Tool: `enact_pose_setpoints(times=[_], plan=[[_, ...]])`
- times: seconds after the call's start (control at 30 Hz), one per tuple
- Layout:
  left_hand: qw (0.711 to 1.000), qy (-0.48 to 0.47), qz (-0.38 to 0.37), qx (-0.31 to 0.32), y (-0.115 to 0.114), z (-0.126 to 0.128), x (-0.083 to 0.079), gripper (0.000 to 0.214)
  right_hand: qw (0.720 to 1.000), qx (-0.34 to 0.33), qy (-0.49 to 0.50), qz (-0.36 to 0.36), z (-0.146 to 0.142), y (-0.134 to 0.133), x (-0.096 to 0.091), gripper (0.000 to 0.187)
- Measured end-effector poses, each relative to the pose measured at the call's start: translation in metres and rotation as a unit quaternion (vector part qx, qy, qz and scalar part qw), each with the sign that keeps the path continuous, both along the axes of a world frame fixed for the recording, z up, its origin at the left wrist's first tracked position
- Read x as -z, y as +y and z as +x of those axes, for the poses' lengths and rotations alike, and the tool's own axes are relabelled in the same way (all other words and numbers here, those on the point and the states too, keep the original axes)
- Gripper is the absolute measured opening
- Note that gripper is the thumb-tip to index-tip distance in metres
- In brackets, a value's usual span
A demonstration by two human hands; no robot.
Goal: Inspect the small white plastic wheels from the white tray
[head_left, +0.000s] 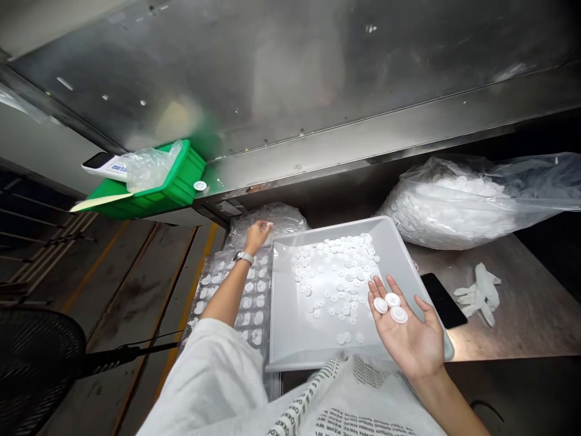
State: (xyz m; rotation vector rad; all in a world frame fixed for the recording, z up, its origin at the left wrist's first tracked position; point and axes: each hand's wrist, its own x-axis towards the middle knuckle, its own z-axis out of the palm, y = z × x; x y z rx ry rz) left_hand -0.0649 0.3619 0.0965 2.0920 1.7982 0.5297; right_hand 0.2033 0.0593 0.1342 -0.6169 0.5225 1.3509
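Note:
My right hand [411,333] lies palm up over the near right corner of a grey tray [284,339], fingers spread, with three white discs [390,306] resting on them. Several more white discs [336,275] are scattered across the tray. My left hand [258,234], a watch on its wrist, reaches forward to the far end of a clear blister sheet [236,290] with discs in its pockets. Its fingers are curled at a clear plastic bag [276,219]. What they pinch is too small to make out.
A large clear bag of white discs [449,206] lies at the back right. A black phone [442,300] and white gloves [481,290] sit on the steel table [521,327]. A green bin [149,181] stands on the upper steel shelf, a fan [36,363] low left.

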Motion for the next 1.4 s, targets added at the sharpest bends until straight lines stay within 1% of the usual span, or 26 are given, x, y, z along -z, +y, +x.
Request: enact_pose_setpoints(times=[0.1, 0.2, 0.27, 0.33, 0.37, 0.4, 0.43, 0.47, 0.53, 0.63, 0.67, 0.7, 0.73, 0.8, 0.87, 0.93, 1.03, 1.17, 1.3, 1.4], plan=[[0.999, 0.009, 0.025, -0.023, 0.036, 0.004, -0.004, 0.037, 1.000, 0.017, -0.003, -0.010, 0.003, 0.003, 0.002, 0.057], [0.998, 0.010, 0.055, -0.027, 0.057, 0.003, -0.011, 0.038, 0.999, 0.029, -0.003, -0.013, 0.006, 0.003, 0.005, 0.057], [0.997, 0.007, 0.069, -0.018, 0.060, 0.000, -0.015, 0.039, 0.999, 0.035, 0.000, -0.014, 0.006, 0.002, 0.008, 0.057], [0.997, -0.001, 0.079, -0.007, 0.051, 0.000, -0.015, 0.039, 0.999, 0.037, 0.005, -0.013, 0.005, 0.001, 0.011, 0.058], [0.997, -0.007, 0.083, -0.002, 0.040, 0.001, -0.012, 0.039, 0.999, 0.038, 0.008, -0.010, 0.004, 0.001, 0.013, 0.058], [0.996, -0.014, 0.086, 0.002, 0.024, 0.004, -0.007, 0.040, 0.999, 0.037, 0.011, -0.005, 0.003, 0.001, 0.014, 0.057], [0.996, -0.023, 0.087, 0.008, 0.004, 0.009, 0.002, 0.041, 0.999, 0.037, 0.013, 0.002, 0.002, 0.001, 0.015, 0.056], [0.996, -0.032, 0.083, 0.017, -0.021, 0.015, 0.013, 0.043, 0.999, 0.036, 0.013, 0.010, 0.001, 0.001, 0.016, 0.055], [0.996, -0.048, 0.056, 0.057, -0.081, 0.034, 0.042, 0.043, 0.999, 0.034, 0.010, 0.027, -0.001, 0.004, 0.017, 0.054], [0.984, -0.065, -0.027, 0.164, -0.173, 0.067, 0.090, 0.037, 0.998, 0.024, -0.001, 0.053, -0.003, 0.008, 0.014, 0.055], [0.977, -0.069, -0.054, 0.193, -0.197, 0.077, 0.103, 0.035, 0.998, 0.017, -0.004, 0.064, -0.004, 0.009, 0.011, 0.056], [0.971, -0.072, -0.076, 0.215, -0.217, 0.085, 0.116, 0.035, 0.997, 0.008, -0.008, 0.077, -0.004, 0.009, 0.008, 0.057], [0.966, -0.073, -0.094, 0.230, -0.232, 0.090, 0.126, 0.035, 0.996, 0.000, -0.011, 0.089, -0.004, 0.009, 0.004, 0.058], [0.960, -0.073, -0.121, 0.241, -0.246, 0.096, 0.142, 0.035, 0.993, -0.013, -0.017, 0.114, -0.004, 0.009, -0.005, 0.058], [0.957, -0.072, -0.143, 0.241, -0.248, 0.097, 0.152, 0.036, 0.991, -0.016, -0.024, 0.133, -0.003, 0.008, -0.012, 0.058], [0.954, -0.073, -0.165, 0.239, -0.244, 0.096, 0.158, 0.036, 0.989, -0.016, -0.028, 0.147, -0.003, 0.006, -0.017, 0.057], [0.947, -0.078, -0.204, 0.235, -0.240, 0.094, 0.162, 0.036, 0.987, -0.019, -0.028, 0.159, -0.005, 0.003, -0.020, 0.056], [0.940, -0.091, -0.254, 0.208, -0.243, 0.089, 0.156, 0.036, 0.985, -0.023, -0.022, 0.171, -0.009, -0.004, -0.024, 0.053], [0.931, -0.122, -0.302, 0.164, -0.246, 0.089, 0.139, 0.035, 0.983, -0.029, -0.017, 0.183, -0.011, -0.009, -0.028, 0.051], [0.919, -0.168, -0.335, 0.126, -0.246, 0.095, 0.117, 0.034, 0.981, -0.031, -0.018, 0.193, -0.011, -0.011, -0.031, 0.050]])
